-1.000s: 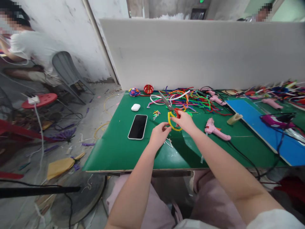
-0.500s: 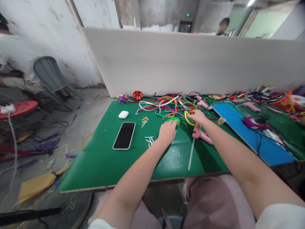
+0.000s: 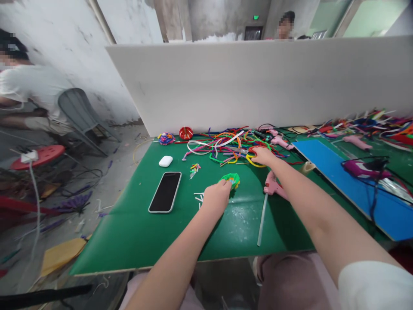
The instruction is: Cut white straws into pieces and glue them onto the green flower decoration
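Green table (image 3: pixel 129 245): phone (image 3: pixel 165 192), white case (image 3: pixel 165 161) left; coloured strands (image 3: pixel 222 144) heaped at back; pink glue gun (image 3: pixel 272 185), blue board (image 3: pixel 329 172) right.

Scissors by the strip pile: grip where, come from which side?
I'd take the scissors by the handle, at the yellow loop, coming from the near right, where the right hand is. The loop faces the person, while the blades point left into the colored strips, so coming from that side would likely meet metal and tangle.
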A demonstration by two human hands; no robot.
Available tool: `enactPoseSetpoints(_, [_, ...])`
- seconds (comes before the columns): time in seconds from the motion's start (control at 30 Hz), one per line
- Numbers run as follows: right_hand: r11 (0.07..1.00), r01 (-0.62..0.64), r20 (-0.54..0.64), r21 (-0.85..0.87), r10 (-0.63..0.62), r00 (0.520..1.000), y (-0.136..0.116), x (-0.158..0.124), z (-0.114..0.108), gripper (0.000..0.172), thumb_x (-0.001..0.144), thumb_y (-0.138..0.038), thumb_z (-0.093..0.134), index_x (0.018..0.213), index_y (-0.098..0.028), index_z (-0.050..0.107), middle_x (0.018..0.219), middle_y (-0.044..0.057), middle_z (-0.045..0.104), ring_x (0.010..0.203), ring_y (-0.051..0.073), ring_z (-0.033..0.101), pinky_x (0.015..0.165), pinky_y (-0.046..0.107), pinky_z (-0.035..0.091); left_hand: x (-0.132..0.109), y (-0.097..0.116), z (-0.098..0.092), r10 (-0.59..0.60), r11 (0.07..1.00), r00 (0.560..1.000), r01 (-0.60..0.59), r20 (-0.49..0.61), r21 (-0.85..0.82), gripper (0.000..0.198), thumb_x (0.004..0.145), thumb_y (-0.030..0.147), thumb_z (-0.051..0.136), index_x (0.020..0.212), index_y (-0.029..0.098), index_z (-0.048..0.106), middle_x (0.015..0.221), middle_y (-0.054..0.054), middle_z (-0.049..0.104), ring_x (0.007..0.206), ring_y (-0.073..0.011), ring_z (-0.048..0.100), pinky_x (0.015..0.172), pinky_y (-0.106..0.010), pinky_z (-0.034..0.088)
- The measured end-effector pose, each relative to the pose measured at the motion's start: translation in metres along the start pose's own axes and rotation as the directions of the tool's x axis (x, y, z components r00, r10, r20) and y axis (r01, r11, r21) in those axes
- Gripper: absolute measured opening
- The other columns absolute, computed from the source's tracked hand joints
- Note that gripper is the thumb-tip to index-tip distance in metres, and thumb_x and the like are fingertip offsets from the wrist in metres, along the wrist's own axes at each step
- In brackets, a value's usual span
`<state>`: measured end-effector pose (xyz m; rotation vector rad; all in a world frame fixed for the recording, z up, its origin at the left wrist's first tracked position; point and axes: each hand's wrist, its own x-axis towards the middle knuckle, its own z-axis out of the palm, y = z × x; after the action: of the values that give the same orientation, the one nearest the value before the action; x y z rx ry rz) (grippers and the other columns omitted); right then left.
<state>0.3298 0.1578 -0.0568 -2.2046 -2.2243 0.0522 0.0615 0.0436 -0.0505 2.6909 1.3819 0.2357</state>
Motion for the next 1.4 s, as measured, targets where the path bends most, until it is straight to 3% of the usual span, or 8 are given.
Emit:
enactPoseSetpoints(0.3, [0.989, -0.043, 0.105, -0.143, 0.058, 0.993, 0.011, 0.016, 0.005, 0.033, 0.088, -0.033, 0.053, 0.117, -0.016, 0.053, 0.117, 0.009, 0.056, 0.099, 0.020, 0.058, 0.083, 0.041, 0.051, -0.020, -0.006, -0.004, -0.042, 0.999, 0.999, 0.042, -0.015, 0.020, 0.026, 0.093, 0.029, 0.033, 0.104, 0.023, 0.056, 0.101, -0.002, 0.064, 0.084, -0.0156, 0.063, 0.058, -0.024, 0.044])
enactPoseSetpoints(0.53, [0.987, -0.110, 0.045, -0.114, 0.116, 0.992, 0.001, 0.008, -0.024, 0.033, 0.080, -0.039, 0.062, 0.099, -0.012, 0.064, 0.102, 0.014, 0.066, 0.098, 0.026, 0.061, 0.081, 0.037, 0.048, -0.022, -0.008, 0.001, -0.006, 1.000, 1.000, 0.006, -0.017, 0.019, 0.027, 0.093, 0.029, 0.033, 0.102, 0.022, 0.057, 0.102, -0.001, 0.064, 0.087, -0.0174, 0.064, 0.060, -0.026, 0.044])
enactPoseSetpoints(0.63, [0.990, -0.132, -0.093, -0.048, 0.127, 0.988, -0.002, -0.022, -0.040, 0.037, 0.085, -0.044, 0.050, 0.101, -0.015, 0.066, 0.101, 0.014, 0.069, 0.098, 0.027, 0.062, 0.078, 0.034, 0.045, -0.023, -0.009, 0.003, 0.017, 1.000, 1.000, -0.016, -0.019, 0.020, 0.027, 0.093, 0.029, 0.033, 0.102, 0.022, 0.057, 0.102, -0.003, 0.065, 0.087, -0.0173, 0.064, 0.060, -0.025, 0.044])
enactPoseSetpoints(0.73, [0.986, -0.164, -0.168, 0.021, 0.165, 0.972, 0.001, -0.077, -0.041, 0.044, 0.090, -0.046, 0.037, 0.109, -0.016, 0.064, 0.099, 0.010, 0.070, 0.089, 0.023, 0.064, 0.072, 0.030, 0.046, -0.023, -0.010, 0.005, 0.032, 0.999, 0.999, -0.031, -0.032, 0.020, 0.028, 0.093, 0.028, 0.033, 0.105, 0.021, 0.057, 0.103, -0.004, 0.064, 0.089, -0.0172, 0.063, 0.062, -0.024, 0.044])
enactPoseSetpoints(0.93, [0.956, -0.245, 0.005, 0.159, 0.247, 0.969, 0.023, -0.176, 0.006, 0.055, 0.072, -0.049, 0.062, 0.113, -0.013, 0.063, 0.109, 0.015, 0.067, 0.097, 0.030, 0.063, 0.077, 0.035, 0.049, -0.022, -0.005, 0.012, 0.061, 0.998, 0.996, -0.058, -0.059, 0.037, 0.028, 0.093, 0.024, 0.033, 0.107, 0.019, 0.057, 0.101, -0.006, 0.065, 0.084, -0.0172, 0.063, 0.063, -0.025, 0.045])
enactPoseSetpoints(1.07, [0.961, -0.222, -0.002, 0.167, 0.225, 0.974, 0.019, -0.180, 0.026, 0.055, 0.071, -0.042, 0.065, 0.117, -0.012, 0.060, 0.110, 0.017, 0.064, 0.101, 0.031, 0.060, 0.087, 0.038, 0.045, -0.023, 0.002, 0.018, 0.088, 0.995, 0.994, -0.085, -0.062, 0.047, 0.026, 0.092, 0.022, 0.034, 0.105, 0.019, 0.057, 0.101, -0.006, 0.064, 0.084, -0.0164, 0.063, 0.065, -0.024, 0.046])
enactPoseSetpoints(1.23, [0.953, -0.262, -0.030, 0.154, 0.269, 0.963, 0.011, -0.177, 0.028, 0.046, 0.078, -0.042, 0.057, 0.112, -0.011, 0.061, 0.106, 0.019, 0.060, 0.098, 0.032, 0.058, 0.087, 0.042, 0.043, -0.024, 0.009, 0.022, 0.120, 0.992, 0.992, -0.118, -0.046, 0.039, 0.024, 0.090, 0.020, 0.038, 0.107, 0.019, 0.055, 0.105, -0.005, 0.063, 0.089, -0.0171, 0.062, 0.067, -0.025, 0.047])
enactPoseSetpoints(1.4, [0.868, -0.226, -0.066, 0.442, 0.283, 0.957, 0.007, -0.192, 0.018, 0.041, 0.077, -0.045, 0.057, 0.106, -0.015, 0.060, 0.104, 0.012, 0.059, 0.095, 0.026, 0.057, 0.084, 0.038, 0.044, -0.027, 0.010, 0.020, 0.124, 0.992, 0.992, -0.123, -0.035, 0.020, 0.028, 0.087, 0.015, 0.042, 0.111, 0.020, 0.054, 0.109, -0.005, 0.063, 0.087, -0.0174, 0.063, 0.065, -0.026, 0.046])
